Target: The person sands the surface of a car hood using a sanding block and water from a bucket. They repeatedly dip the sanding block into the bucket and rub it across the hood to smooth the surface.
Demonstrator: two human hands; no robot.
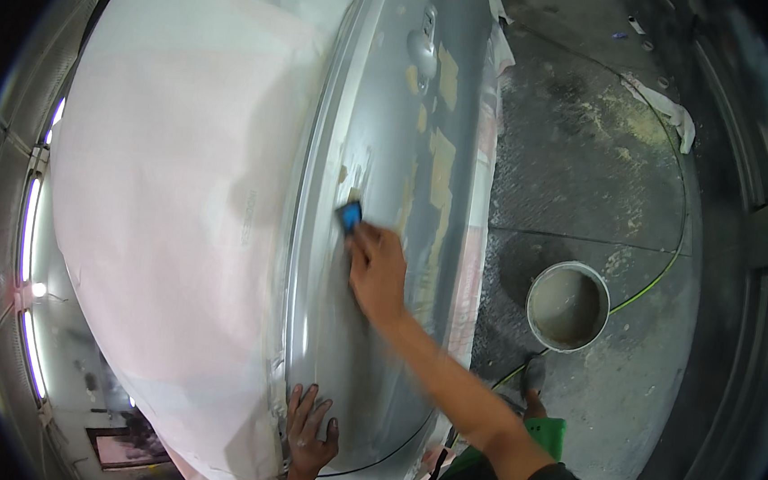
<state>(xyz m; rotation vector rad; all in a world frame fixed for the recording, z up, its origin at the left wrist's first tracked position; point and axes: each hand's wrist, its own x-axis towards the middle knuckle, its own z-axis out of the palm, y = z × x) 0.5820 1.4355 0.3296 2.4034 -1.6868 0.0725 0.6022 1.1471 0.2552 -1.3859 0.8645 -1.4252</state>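
Observation:
A silver-grey car side [368, 329] runs away from me, with patches of tan filler [441, 172] showing through along its right part. My right hand [379, 271] is closed on a small blue and black sanding block [349, 216], held against the panel near its left edge and slightly blurred. Close to the lower edge, my left hand [308, 428] lies on the panel with its fingers spread, holding nothing. Farther up the panel is a door handle [424, 49].
White and pinkish masking sheet [172, 178] covers the car's left side. On the wet-looking grey floor [576, 201] to the right stands a round bucket [568, 307] of cloudy water. A green hose [660, 282] curves behind it, beside a crumpled white sheet [673, 114].

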